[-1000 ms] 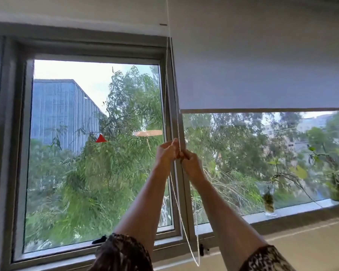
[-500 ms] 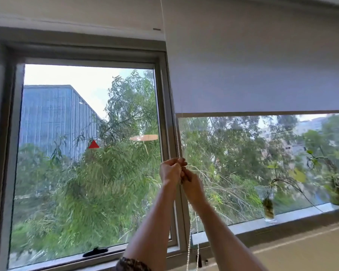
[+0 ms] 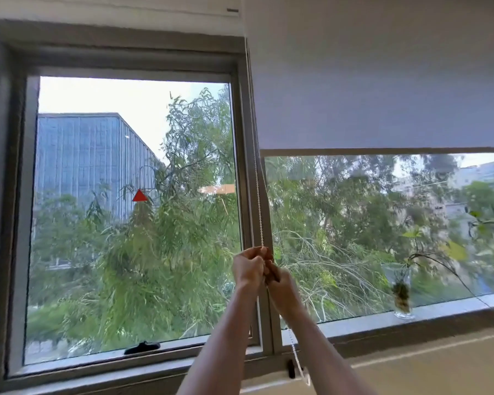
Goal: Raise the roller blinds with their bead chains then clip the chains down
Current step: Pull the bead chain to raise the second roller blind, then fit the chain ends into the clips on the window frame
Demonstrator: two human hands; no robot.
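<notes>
A pale grey roller blind covers the upper half of the right window, its bottom bar level at mid-height. A white bead chain runs down the frame post between the two windows. My left hand and my right hand are both closed on the chain, pressed together in front of the post, the left slightly higher. Below them the slack chain hangs to a loop near a small dark clip on the lower frame. The left window's blind is rolled up at the top.
A glass vase with a green cutting stands on the right windowsill, with trailing plants at the far right. A black window handle lies at the bottom of the left pane. A pale wall runs below the sill.
Both hands have come down the chain together from about a second ago, and the view has tilted up slightly. The blind's bottom bar stays at about the same height.
</notes>
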